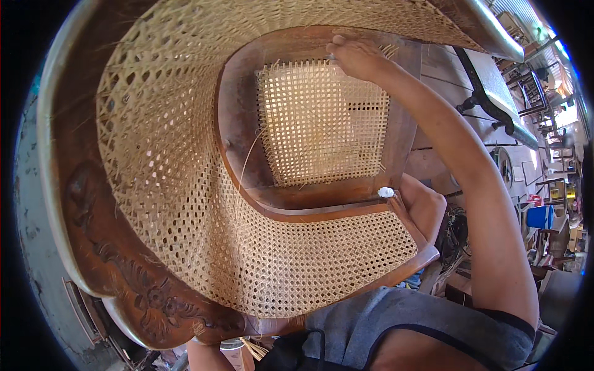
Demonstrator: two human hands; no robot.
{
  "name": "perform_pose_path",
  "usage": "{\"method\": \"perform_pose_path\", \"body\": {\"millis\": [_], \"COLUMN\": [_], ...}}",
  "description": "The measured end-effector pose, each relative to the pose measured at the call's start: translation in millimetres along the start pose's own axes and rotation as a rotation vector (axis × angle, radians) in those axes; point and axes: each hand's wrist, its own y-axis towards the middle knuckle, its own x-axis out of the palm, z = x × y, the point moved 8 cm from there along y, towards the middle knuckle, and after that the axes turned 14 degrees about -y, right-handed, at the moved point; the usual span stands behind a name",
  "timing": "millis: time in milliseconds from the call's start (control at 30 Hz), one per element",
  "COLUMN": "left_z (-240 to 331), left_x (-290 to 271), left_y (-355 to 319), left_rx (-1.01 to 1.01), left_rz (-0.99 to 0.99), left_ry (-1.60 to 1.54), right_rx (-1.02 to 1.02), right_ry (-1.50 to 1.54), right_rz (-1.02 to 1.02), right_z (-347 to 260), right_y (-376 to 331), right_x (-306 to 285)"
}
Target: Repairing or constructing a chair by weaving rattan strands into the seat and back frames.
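Observation:
A wooden armchair with a curved cane back (167,123) and a carved brown frame (148,297) fills most of the view. Inside it is the seat frame (238,93), with a woven cane panel (322,136) across its opening. My right hand (357,59) is at the far edge of this panel, fingers curled in and pressed together; what they hold, if anything, is too small to make out. A loose cane strand (249,157) arcs from the panel's left edge. My left forearm (209,357) goes under the chair frame, which hides the left hand.
Short cane ends (388,51) stick up beside my right wrist. A white lump (386,192) sits at the near right corner of the seat. To the right are a dark-legged piece of furniture (495,102) and a blue bucket (540,217). Cane strips (253,349) show below the chair.

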Motion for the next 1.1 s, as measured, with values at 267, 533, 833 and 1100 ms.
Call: {"method": "perform_pose_path", "body": {"millis": [267, 533, 833, 1100], "left_z": [3.0, 23.1, 60.2, 106.4], "left_x": [1.3, -5.4, -2.5, -11.3], "left_y": [-16.2, -38.3, -56.4, -81.5], "left_rx": [-0.023, -0.036, -0.037, -0.042], "left_rz": [-0.073, -0.141, -0.241, -0.3], "left_ry": [-0.034, -0.079, -0.117, -0.117], "right_rx": [0.048, 0.029, -0.129, 0.077], "right_ry": [0.017, -0.112, -0.07, 0.156], "right_rz": [-0.044, 0.034, 0.273, -0.106], "right_z": [6.2, -0.9, -8.5, 2.7], "right_y": [0.3, -1.8, -1.0, 13.6], "right_x": [30.3, 14.9, 6.8, -14.6]}}
